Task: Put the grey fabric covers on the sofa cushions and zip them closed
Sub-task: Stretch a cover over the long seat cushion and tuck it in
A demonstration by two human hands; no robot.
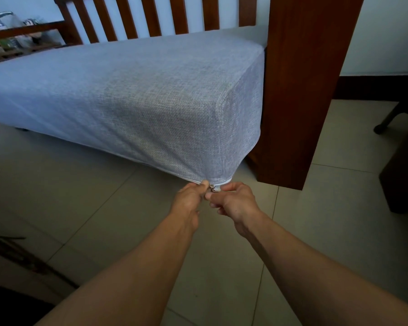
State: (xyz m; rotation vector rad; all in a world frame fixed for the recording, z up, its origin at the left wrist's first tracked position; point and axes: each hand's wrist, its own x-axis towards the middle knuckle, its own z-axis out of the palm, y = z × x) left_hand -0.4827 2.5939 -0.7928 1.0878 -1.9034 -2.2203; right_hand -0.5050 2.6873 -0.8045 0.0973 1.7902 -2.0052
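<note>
Head view shows a long sofa cushion in a grey woven fabric cover, smooth and taut, lying on the dark brown wooden slatted sofa frame. Its near corner overhangs the pale tiled floor. At that corner's lower edge sits a small metal zipper pull on a white zip seam. The left hand pinches the cover's hem just beside the pull; the right hand has its fingers curled at the pull, apparently gripping it. A dark chair leg stands well apart, right.
</note>
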